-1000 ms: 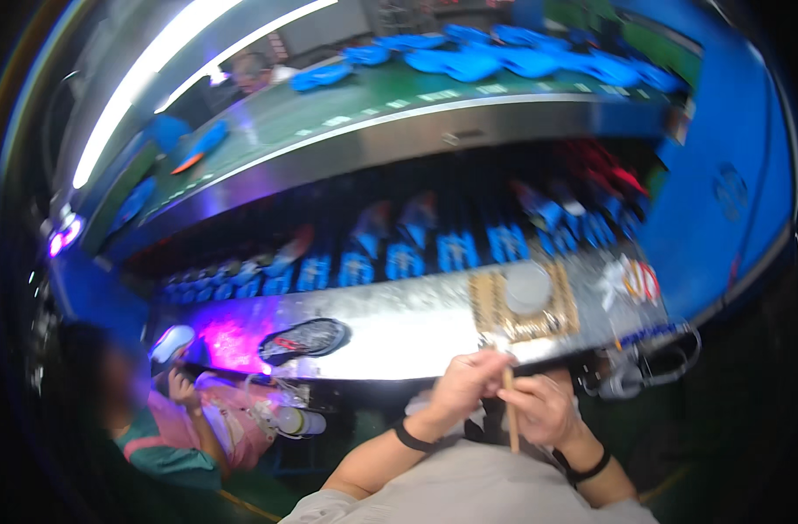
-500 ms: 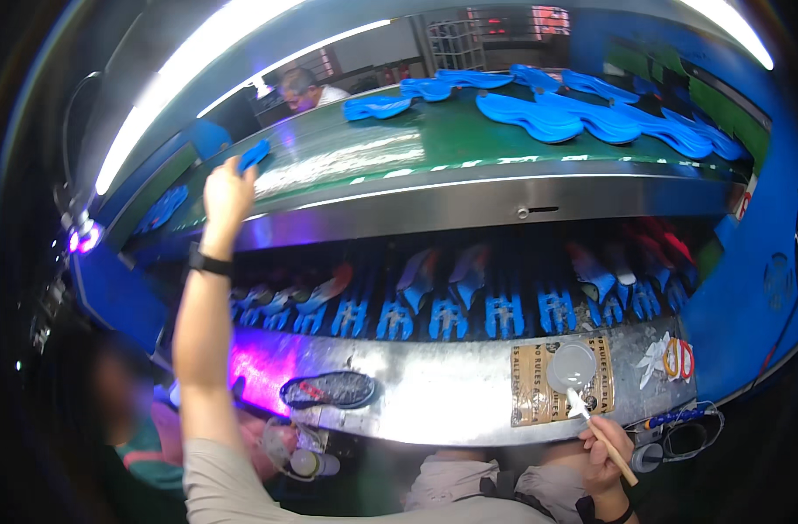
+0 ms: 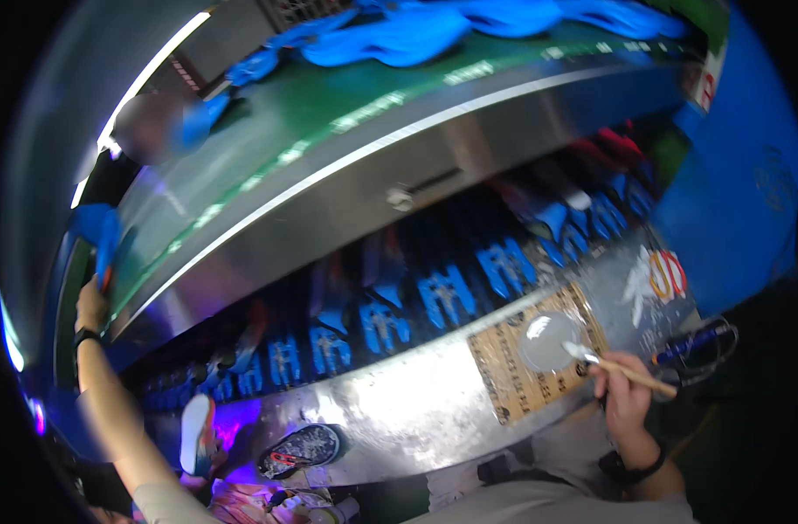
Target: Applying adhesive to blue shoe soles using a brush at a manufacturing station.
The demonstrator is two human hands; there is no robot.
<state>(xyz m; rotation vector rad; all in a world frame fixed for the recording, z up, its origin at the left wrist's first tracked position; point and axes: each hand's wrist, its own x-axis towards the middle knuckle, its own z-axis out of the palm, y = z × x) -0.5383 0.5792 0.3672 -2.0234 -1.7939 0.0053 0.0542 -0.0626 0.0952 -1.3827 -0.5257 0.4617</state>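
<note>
At the left end of the green conveyor belt, my left hand [image 3: 91, 306] is closed on the lower end of a blue insole [image 3: 107, 240]; the fingers are blurred. My right hand [image 3: 626, 393] grips a brush [image 3: 639, 377] by its wooden handle. Its pale bristles reach over a shallow round dish [image 3: 549, 342] holding a whitish substance. Under the dish lies a brown cardboard sheet [image 3: 495, 384] with print on it. A dark shoe [image 3: 300, 450] rests on the metal table [image 3: 399, 410], left of the cardboard.
Blue insoles [image 3: 399, 39] lie along the green belt [image 3: 268, 113]. Below it, blue shoe racks [image 3: 381, 325] line a dark opening, some carrying shoes. A shoe with a white sole [image 3: 196, 434] shows at the table's left end. Coloured rings [image 3: 667, 275] lie at the right.
My left hand has moved with the blue insole to the belt's far left end. The view has tilted and shifted. A white-soled shoe now appears at the left; my right hand keeps the brush at the dish.
</note>
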